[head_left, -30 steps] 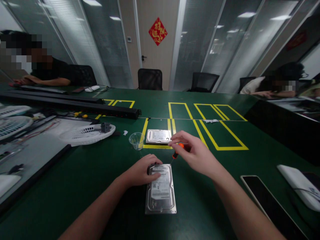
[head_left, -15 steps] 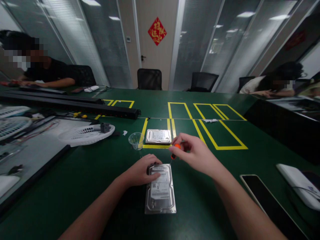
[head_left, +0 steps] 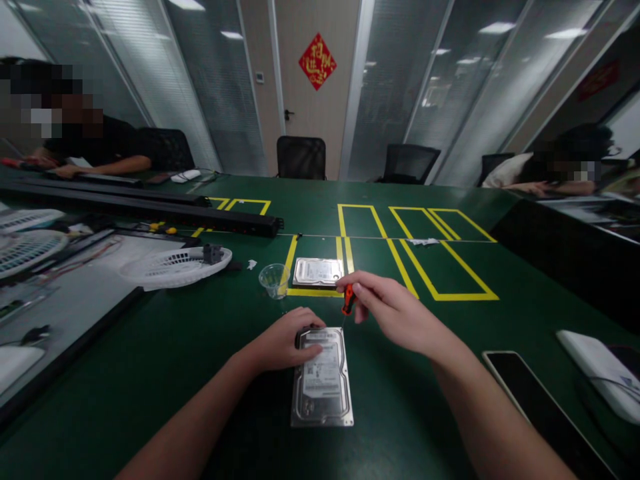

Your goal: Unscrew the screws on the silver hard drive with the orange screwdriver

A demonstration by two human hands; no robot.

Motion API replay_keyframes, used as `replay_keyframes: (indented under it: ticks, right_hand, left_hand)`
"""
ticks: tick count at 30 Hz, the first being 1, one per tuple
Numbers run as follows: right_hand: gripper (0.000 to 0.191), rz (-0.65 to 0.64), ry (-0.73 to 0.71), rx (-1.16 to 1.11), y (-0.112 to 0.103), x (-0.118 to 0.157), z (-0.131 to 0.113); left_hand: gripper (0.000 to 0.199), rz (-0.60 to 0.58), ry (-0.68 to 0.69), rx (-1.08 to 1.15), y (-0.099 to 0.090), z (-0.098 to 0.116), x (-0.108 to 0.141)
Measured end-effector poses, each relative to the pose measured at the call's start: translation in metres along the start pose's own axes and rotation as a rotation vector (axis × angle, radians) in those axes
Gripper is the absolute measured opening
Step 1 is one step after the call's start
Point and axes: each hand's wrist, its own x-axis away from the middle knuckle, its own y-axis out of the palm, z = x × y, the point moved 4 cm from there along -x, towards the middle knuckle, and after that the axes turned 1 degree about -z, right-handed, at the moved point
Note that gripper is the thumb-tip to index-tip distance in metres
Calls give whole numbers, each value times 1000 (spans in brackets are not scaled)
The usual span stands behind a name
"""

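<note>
Head view: the left hand (head_left: 289, 341) grips the near drive (head_left: 323, 383) by its far left corner, thumb on the label, fingers over the edge; the right hand (head_left: 383, 303) is closed on an orange and black screwdriver (head_left: 349, 300), its tip at the drive's far right corner. The near drive lies flat on the green bench (head_left: 400, 373). Beyond it, the far drive (head_left: 317, 272) lies inside a yellow tape outline, with a clear cup (head_left: 275, 281) just to its left. A phone (head_left: 543, 407) and a white device (head_left: 597, 373) lie off to the right; a white racket-shaped frame (head_left: 175, 267) and long black bars (head_left: 140, 207) lie to the left. Two people sit across the bench
</note>
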Motion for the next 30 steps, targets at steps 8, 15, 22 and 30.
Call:
replay_keyframes:
  ticks: [8,15,22,30]
  right_hand:
    - [21,143,-47,81,1,-2,2]
    - [11,145,-100,55,2,-3,-2]
    - [32,-19,-17,20,1,-1,0]
    - [22,128,-31,105,-3,-2,6]
  left_hand:
    - [35,-13,-24,12,-1,-1,1]
    - [35,0,-6,15,1,-3,1]
    - [34,4,16,17,0,1,0]
    - [34,2,-6,20,0,0,1]
